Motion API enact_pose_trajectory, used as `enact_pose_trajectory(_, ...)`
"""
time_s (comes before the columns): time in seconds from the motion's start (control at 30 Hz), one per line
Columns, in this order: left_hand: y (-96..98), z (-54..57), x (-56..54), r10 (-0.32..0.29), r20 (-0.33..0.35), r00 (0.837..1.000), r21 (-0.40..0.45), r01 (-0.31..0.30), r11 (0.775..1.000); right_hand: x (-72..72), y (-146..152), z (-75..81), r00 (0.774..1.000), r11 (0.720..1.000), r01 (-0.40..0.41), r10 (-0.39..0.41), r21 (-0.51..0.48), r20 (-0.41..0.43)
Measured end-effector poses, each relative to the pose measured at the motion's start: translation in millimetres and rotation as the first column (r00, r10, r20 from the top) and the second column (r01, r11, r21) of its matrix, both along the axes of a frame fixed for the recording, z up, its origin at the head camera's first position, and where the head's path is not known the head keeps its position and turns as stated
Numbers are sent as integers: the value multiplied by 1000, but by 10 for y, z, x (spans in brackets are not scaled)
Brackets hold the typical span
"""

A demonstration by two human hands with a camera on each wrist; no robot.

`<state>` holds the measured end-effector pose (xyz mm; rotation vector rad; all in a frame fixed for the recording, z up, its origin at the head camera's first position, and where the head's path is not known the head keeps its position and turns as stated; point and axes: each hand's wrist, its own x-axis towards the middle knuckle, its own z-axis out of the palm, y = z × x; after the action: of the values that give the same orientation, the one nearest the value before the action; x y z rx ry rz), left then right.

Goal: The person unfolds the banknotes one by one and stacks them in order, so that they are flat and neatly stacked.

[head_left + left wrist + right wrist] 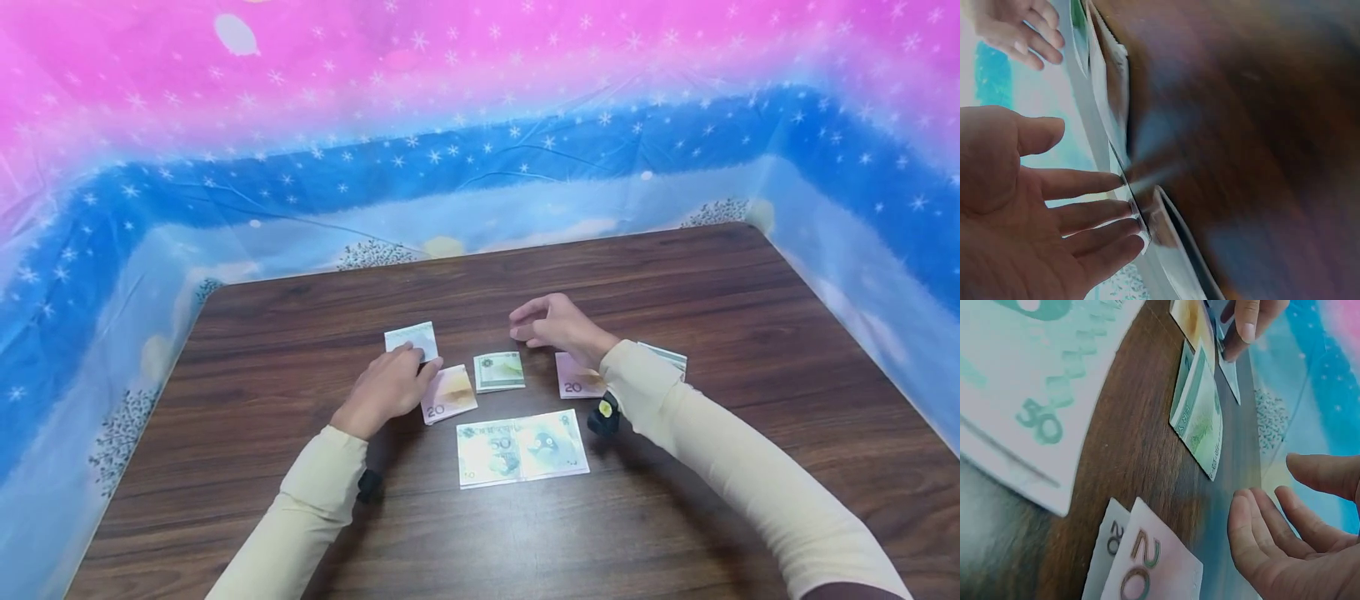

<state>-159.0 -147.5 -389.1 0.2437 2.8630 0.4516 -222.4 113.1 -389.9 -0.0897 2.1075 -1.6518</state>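
Note:
My left hand point(386, 383) presses its fingertips on a pale folded banknote point(412, 333) at the far left of the group. In the left wrist view its fingers look nearly straight. Just under its thumb side lies a folded 20 banknote point(452, 396). My right hand point(562, 325) hovers over the table with loosely bent fingers and holds nothing; in the right wrist view the gap between thumb and fingers is bare. A folded green banknote point(498, 372) lies between the hands. Another folded 20 banknote point(573, 379) is partly hidden by the right wrist.
A larger 50 banknote point(487, 454) lies flat nearest the body. Beyond the right forearm, a further banknote point(663, 358) shows partly. All rest on a dark wooden table point(315, 308). A pink and blue snowflake-patterned cloth point(450, 150) stands around the table's far and side edges.

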Motion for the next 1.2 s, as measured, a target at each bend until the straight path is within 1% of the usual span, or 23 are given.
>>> enact_pose_trajectory(0.2,154,47,-83,-67,37,997,14,66,998,-80,-54,-50,998,999,5,-2,-41,58)
enact_pose_trajectory(0.33,266,59,-129,-122,14,992,4,122,993,-130,-103,-85,995,996,14,-5,-88,101)
enact_pose_trajectory(0.43,345,61,-150,-152,-1,988,2,152,988,-155,-134,-108,992,992,9,7,-127,126)
enact_pose_trajectory(0.57,437,59,-175,-164,20,986,16,164,986,-168,-158,-117,987,984,-2,30,-180,155)
enact_pose_trajectory(0.8,557,62,-197,-177,86,980,39,175,984,-154,-191,-98,978,971,13,38,-239,206)
enact_pose_trajectory(0.97,611,60,-214,-187,88,978,32,184,982,-155,-220,-84,971,964,38,26,-263,237)
enact_pose_trajectory(1.2,656,49,-243,-180,77,981,33,178,983,-164,-225,-71,960,948,119,-34,-296,277)
